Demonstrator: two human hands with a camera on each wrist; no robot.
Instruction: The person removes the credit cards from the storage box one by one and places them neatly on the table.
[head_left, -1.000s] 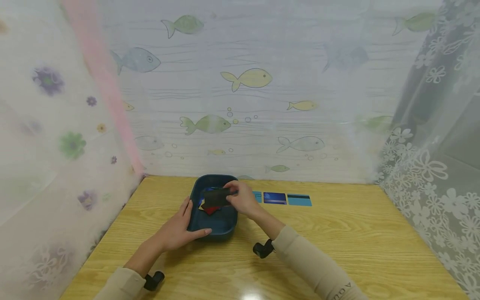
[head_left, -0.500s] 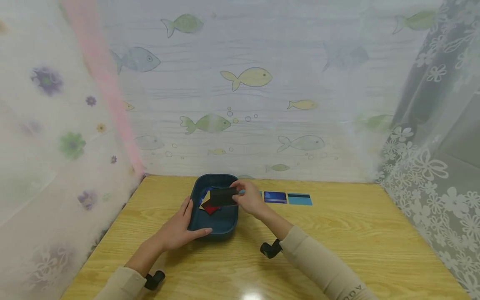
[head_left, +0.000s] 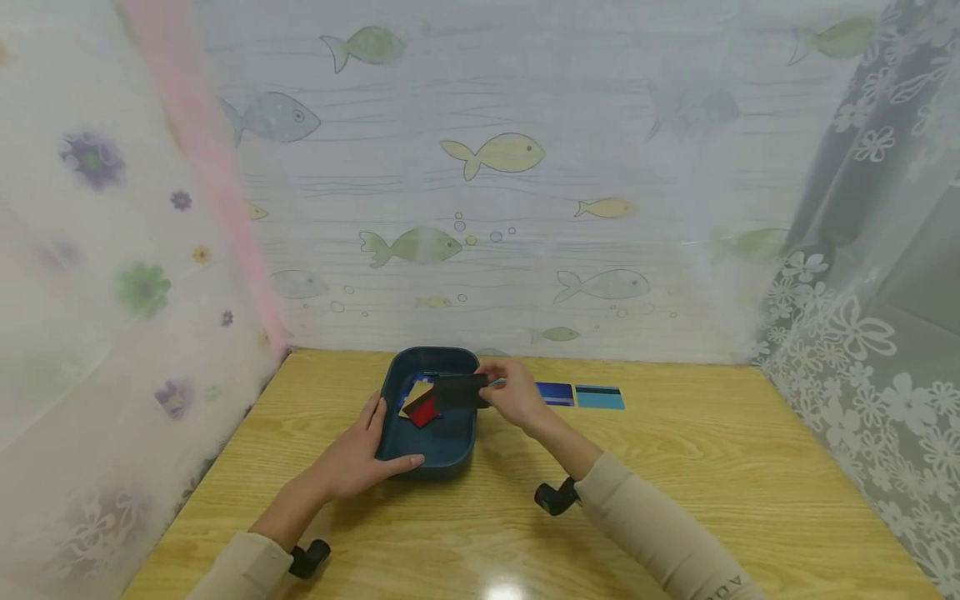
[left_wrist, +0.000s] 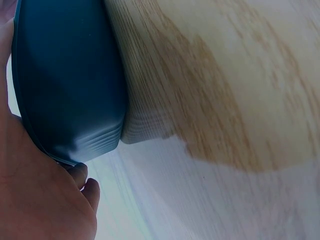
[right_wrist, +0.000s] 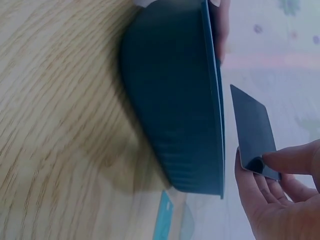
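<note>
My right hand (head_left: pixel 517 396) pinches a black card (head_left: pixel 460 392) by one end, thumb against fingers. In the head view the card overlaps the right side of a dark blue plastic basin (head_left: pixel 427 476); in the right wrist view the black card (right_wrist: pixel 252 130) stands off the rim. My left hand (head_left: pixel 352 458) holds the basin's left side, its thumb over the near rim. In the left wrist view fingertips (left_wrist: pixel 91 194) curl by the basin's end. Inside lie a red card (head_left: pixel 423 410) with a dark stripe, a cream card (head_left: pixel 413 394) and bits of blue, partly covered.
Right of the basin, a dark blue card (head_left: pixel 558 394) and a light blue striped card (head_left: pixel 600 397) lie in a row on the wood-grain table (head_left: pixel 712 475). Another light blue card is mostly behind my right hand. Fish-patterned curtain (head_left: pixel 495 250) hangs behind the table.
My right hand has moved right with the black card, from over the basin's middle toward its right rim, uncovering more of the red and cream cards. My left hand stays put.
</note>
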